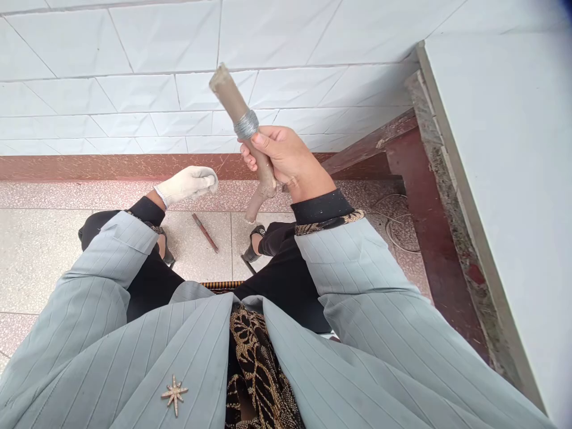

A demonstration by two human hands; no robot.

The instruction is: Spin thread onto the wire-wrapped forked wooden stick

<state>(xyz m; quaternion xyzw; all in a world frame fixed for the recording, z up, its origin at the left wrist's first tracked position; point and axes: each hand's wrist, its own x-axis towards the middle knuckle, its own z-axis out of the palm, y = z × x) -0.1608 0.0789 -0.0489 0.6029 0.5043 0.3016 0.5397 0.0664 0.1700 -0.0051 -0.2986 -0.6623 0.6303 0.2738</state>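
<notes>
My right hand, bare, is wrapped round a crooked wooden stick held up in front of the tiled wall. Grey metal wire is wound in a tight band round the stick, just above my thumb. The stick's straight upper end tilts to the left, and its lower end bends down toward the floor. My left hand wears a white glove and is apart from the stick, to its left. Its fingers are curled together; whatever may be in them is hidden. Below, a slim reddish-brown tool lies on the floor between my feet.
A white tiled wall with a reddish-brown skirting stands ahead. On the right is a white slab above a dark red frame. Loose pale cable lies on the floor beside it. My black shoes rest on floor tiles.
</notes>
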